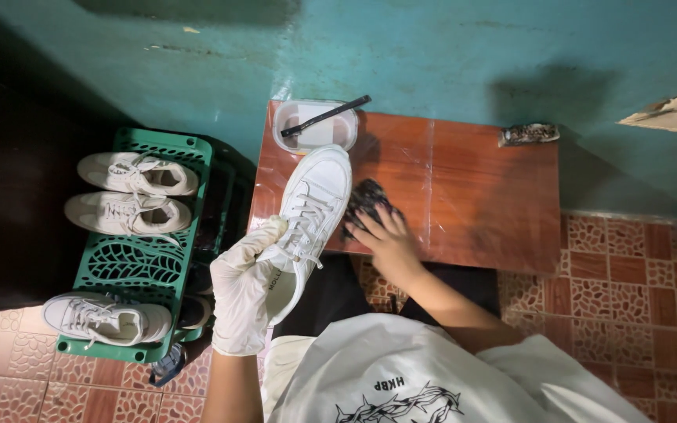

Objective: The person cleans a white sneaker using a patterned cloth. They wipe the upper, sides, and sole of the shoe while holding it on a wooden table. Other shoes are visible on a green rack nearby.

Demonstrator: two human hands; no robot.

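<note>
— Gloved, our left hand (246,280) is clamping the white sneaker (307,221) at mid-frame, propping its toe on the tabletop (464,188) so the side is facing out.

— And our bare right hand (385,241) is pressing a dark cloth (367,200) against it, fingers closed. Basin (315,125) and brush (324,116) are sitting above; shoes on the green rack (146,258) are crowding the left.
</note>
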